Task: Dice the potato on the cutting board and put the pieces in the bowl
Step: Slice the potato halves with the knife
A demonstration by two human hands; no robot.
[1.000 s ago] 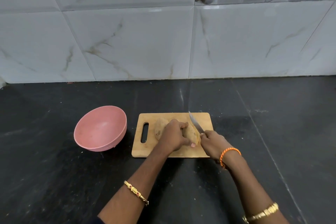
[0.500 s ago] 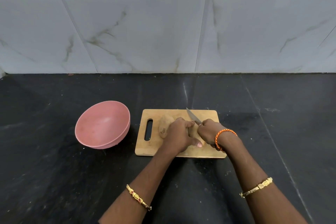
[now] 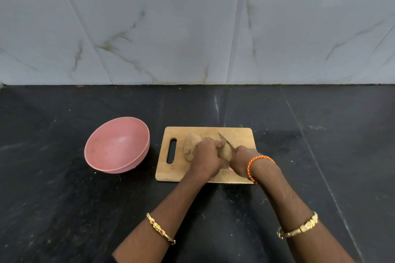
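Potato (image 3: 224, 151) lay on the board (image 3: 243, 134), held down under the left hand (image 3: 208, 157), whose fingers curled over it. A second potato piece (image 3: 190, 147) lay just left of that hand, near the board's slot. Right hand (image 3: 242, 161) was closed on the knife (image 3: 225, 141) handle, blade tip angled up and away. Versus 1 s earlier: right hand had moved in against the left, so that the two touched, and the blade sat lower against the potato. Bowl (image 3: 117, 145) sat unmoved on the tabletop (image 3: 64, 209) left of the board, nothing in it.
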